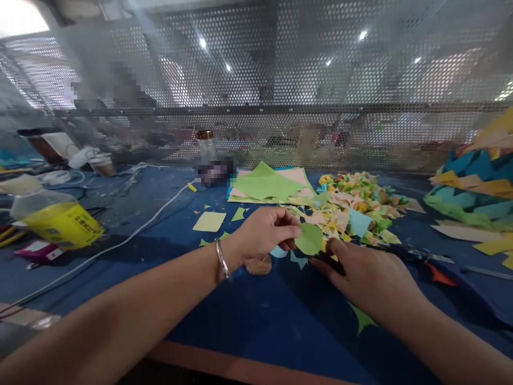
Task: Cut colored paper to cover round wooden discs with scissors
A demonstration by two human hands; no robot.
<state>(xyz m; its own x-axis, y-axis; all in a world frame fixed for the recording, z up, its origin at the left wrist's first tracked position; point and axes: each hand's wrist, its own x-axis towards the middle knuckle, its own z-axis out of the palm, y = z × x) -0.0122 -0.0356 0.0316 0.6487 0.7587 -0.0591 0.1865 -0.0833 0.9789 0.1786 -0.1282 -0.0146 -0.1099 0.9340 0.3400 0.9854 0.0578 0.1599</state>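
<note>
Pinched between the thumb and fingers of my left hand (270, 230) is a round green paper piece (310, 239), held above the blue table. My right hand (363, 267) is just to its right and lower, thumb and fingers apart, with nothing visible between them. Beneath and beside the hands lie light blue paper scraps (298, 260) and a brown paper piece (258, 265). A green offcut (363, 319) rests by my right wrist. Behind the hands spreads a heap of multicoloured paper offcuts (356, 200).
Stacked paper sheets (266, 182) lie at the back, beside a glass jar (206, 143). A dark blue glue gun (465, 294) with an orange trigger is at right, near layered paper pieces (473, 187). At left are a yellow-labelled bottle (64, 224) and a white cable (148, 222).
</note>
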